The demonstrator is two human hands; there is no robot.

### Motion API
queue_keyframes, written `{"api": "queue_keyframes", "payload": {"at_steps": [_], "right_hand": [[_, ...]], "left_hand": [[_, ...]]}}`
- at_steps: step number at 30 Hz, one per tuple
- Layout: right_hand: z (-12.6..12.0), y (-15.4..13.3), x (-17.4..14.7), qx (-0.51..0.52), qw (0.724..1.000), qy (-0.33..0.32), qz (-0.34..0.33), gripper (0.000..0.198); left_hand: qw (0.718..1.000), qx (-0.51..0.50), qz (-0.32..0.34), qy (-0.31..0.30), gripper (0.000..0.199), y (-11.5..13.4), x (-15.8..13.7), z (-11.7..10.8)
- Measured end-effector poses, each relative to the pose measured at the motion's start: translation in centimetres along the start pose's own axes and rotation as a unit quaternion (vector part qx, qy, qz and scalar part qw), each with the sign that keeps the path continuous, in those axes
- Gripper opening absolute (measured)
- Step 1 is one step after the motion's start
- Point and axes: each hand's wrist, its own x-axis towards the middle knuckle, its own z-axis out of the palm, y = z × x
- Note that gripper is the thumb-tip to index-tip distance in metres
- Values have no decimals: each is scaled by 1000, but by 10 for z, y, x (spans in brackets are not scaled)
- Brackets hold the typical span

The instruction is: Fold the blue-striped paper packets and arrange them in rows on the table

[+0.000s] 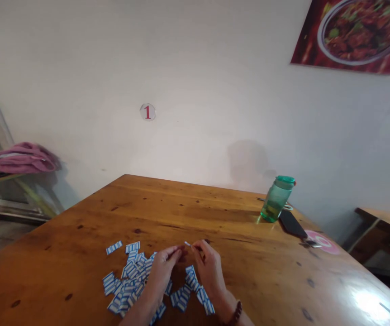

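Note:
My right hand [210, 268] pinches a small blue-and-white piece [187, 244] between thumb and fingertips, just above the wooden table [168, 208]. Close by on its left, my left hand [163, 268] has thumb and fingers pressed together; whatever they hold, if anything, is too small to make out. Under and left of my left forearm spreads a loose pile of blue-and-white striped strips [131, 283], partly hidden by the arm. A smaller group of the same strips [183, 296] lies between my forearms, some reaching beneath my right hand.
Toward the table's far right edge stand a green bottle [277, 199], a dark phone [292, 223], keys [310, 243] and a pink disc [327, 242]. A pink cloth [25, 157] rests on a side table at left. The wall [195, 90] borders the table's far side.

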Motion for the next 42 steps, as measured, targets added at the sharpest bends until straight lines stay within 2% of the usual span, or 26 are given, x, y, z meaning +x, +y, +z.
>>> {"api": "queue_keyframes", "payload": {"at_steps": [3,7,11,15,17,21,23,27,31,33,36,38,42], "right_hand": [[3,-7,-5,3,999,16,-45,10],[6,-12,-9,29,998,26,-54,14],[7,-14,-9,87,996,10,-3,19],[7,-15,-7,174,982,-12,73,18],[7,-16,-7,217,972,-11,93,15],[6,-17,-6,267,957,-27,107,12],[3,-16,-4,272,955,-45,108,15],[-11,-10,5,194,975,-58,96,15],[-26,-8,8,64,984,-156,60,16],[-30,-8,6,-3,977,-210,25,20],[-34,-8,1,-79,964,-253,-6,25],[-35,-8,-2,-99,956,-276,-19,27],[-37,-10,-8,-113,934,-333,-61,26]], "left_hand": [[997,-47,-21,-60,30,1,-5,6],[994,-80,-36,-62,28,2,-9,5],[1000,-19,5,1,14,3,-4,0],[997,27,60,28,2,3,1,0],[998,13,54,28,6,2,1,1],[999,-51,-1,-14,13,0,-3,3],[998,-70,-3,-7,13,1,-4,2],[995,-93,0,33,17,6,-4,-3],[994,-93,-28,49,17,8,-4,-7],[993,-98,-40,52,14,7,-4,-7],[987,-134,-58,62,7,7,-4,-6],[981,-166,-73,62,3,8,-4,-5],[974,-202,-92,49,12,12,-4,-4]]}}
